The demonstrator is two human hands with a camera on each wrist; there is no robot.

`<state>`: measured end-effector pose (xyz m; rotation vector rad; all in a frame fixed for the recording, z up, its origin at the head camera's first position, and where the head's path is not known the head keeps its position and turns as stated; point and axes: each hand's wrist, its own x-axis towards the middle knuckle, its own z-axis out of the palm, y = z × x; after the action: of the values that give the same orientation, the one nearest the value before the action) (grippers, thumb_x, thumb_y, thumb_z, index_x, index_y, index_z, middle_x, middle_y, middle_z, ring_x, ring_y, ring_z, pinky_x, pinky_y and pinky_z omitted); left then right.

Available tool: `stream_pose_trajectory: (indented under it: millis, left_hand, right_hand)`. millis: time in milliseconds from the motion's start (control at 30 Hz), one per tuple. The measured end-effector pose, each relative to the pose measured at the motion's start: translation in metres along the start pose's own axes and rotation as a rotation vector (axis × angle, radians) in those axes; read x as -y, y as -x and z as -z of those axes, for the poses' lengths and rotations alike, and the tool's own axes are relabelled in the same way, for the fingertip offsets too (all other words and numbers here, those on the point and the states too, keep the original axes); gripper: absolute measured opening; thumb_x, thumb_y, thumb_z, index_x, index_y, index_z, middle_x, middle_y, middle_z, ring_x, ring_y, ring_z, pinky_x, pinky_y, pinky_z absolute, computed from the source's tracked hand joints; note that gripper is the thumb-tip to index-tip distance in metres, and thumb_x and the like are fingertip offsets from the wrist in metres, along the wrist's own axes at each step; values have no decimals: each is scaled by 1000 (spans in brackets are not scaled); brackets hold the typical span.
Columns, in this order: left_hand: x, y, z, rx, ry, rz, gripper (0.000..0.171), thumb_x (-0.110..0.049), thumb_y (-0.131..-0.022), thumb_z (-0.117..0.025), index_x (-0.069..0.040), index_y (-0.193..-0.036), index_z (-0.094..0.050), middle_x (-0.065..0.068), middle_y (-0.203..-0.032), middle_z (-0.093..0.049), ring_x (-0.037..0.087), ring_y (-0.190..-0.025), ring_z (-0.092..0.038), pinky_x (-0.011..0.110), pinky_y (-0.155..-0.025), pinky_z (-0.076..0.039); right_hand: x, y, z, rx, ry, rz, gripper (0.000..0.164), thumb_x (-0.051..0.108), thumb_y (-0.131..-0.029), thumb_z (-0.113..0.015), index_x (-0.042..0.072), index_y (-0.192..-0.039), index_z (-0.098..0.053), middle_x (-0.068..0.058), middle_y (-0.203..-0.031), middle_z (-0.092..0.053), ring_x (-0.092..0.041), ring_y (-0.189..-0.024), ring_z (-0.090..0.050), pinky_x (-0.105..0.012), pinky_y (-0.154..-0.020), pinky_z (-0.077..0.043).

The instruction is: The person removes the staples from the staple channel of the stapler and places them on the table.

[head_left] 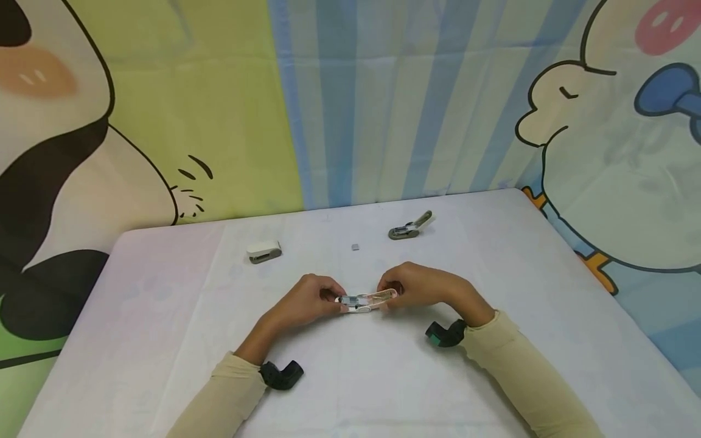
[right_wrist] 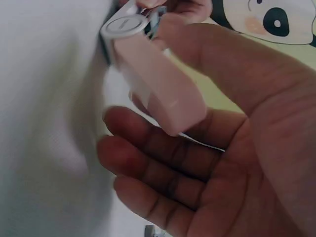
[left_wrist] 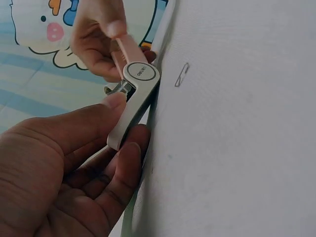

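Observation:
A small stapler [head_left: 366, 300], white below with a pink arm, stands swung open between both hands in the head view. My left hand [head_left: 313, 299] pinches the white body [left_wrist: 129, 111], its thumb beside the metal staple channel. At the other end my right hand [head_left: 418, 285] holds the pink arm [right_wrist: 160, 84]; its thumb reaches toward the hinge, and the other fingers curl loosely beneath. The round hinge cap [left_wrist: 141, 71] carries a printed logo. How far the channel is filled cannot be made out.
Farther back lie a white-and-grey stapler [head_left: 264, 250], a small grey block [head_left: 355, 247] resembling a staple strip, and an olive-grey stapler [head_left: 411, 226] with its arm raised. A thin wire-like shape [left_wrist: 182, 75] shows on the white tabletop [head_left: 148, 340]. A cartoon curtain [head_left: 378, 103] hangs behind.

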<state>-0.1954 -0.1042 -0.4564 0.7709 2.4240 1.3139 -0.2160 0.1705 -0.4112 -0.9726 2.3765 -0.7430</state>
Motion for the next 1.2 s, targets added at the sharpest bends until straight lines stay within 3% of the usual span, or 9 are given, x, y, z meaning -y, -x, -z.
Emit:
stream_pose_trajectory:
  millis: [67,167,233,300,433,567,933,1200]
  left_hand:
    - [0,0,0,1,6,-13,18,-18,-80,-82,-11,-95,-73,-7,-79,-64,11,-70,-55,27,-61,-47]
    - [-1,0,-1,-2,6,-34,16,-17,-80,-82,-11,-93,-73,-8,-78,-64,11,-69,-54,27,-61,-46]
    - [-2,0,-1,-8,7,-45,16,-17,-80,-82,-11,-92,-73,-8,-78,-63,11,-69,-55,27,-61,-47]
    - [-3,0,-2,-14,11,-46,16,-16,-80,-82,-11,-92,-73,-7,-78,-63,11,-70,-56,27,-62,-47]
    - [-3,0,-3,-23,16,-44,16,-17,-80,-82,-12,-92,-73,-7,-80,-63,10,-70,-57,27,-63,-48]
    - [-5,1,-4,-27,26,-45,16,-17,-79,-83,-12,-91,-73,-7,-79,-63,10,-71,-57,27,-63,-48]
    - [-8,-2,-4,-24,28,-76,17,-14,-79,-83,-11,-91,-71,-6,-84,-65,9,-73,-60,27,-65,-51]
    - [-6,0,-6,-25,28,-88,17,-14,-79,-83,-10,-90,-71,-6,-83,-65,7,-72,-61,26,-65,-51]
  right_hand:
    - [6,3,2,-42,12,36,27,26,-88,-73,11,-110,-69,9,-93,-63,-8,-78,-54,-29,-69,-48]
    - [17,5,4,-186,12,109,25,20,-92,-68,6,-113,-69,7,-97,-64,-8,-84,-56,-35,-74,-50]
    - [24,5,3,-280,7,168,21,12,-94,-64,3,-112,-69,3,-95,-65,-9,-83,-57,-36,-73,-51]
    - [31,5,0,-319,-2,215,18,6,-94,-62,3,-110,-70,1,-93,-66,-8,-81,-56,-33,-70,-51]
    - [42,0,-12,-280,-23,255,17,0,-92,-62,3,-106,-71,-2,-93,-67,-7,-76,-56,-25,-65,-49]
    - [44,-6,-23,-246,-18,206,13,0,-91,-65,3,-102,-72,-1,-94,-68,-7,-75,-57,-23,-66,-49]
    - [44,-11,-32,-259,111,144,10,1,-89,-67,4,-94,-75,4,-84,-60,-6,-74,-55,-23,-66,-47]
    - [41,-13,-39,-279,59,108,7,5,-89,-70,8,-93,-75,8,-85,-61,-4,-75,-55,-23,-66,-47]
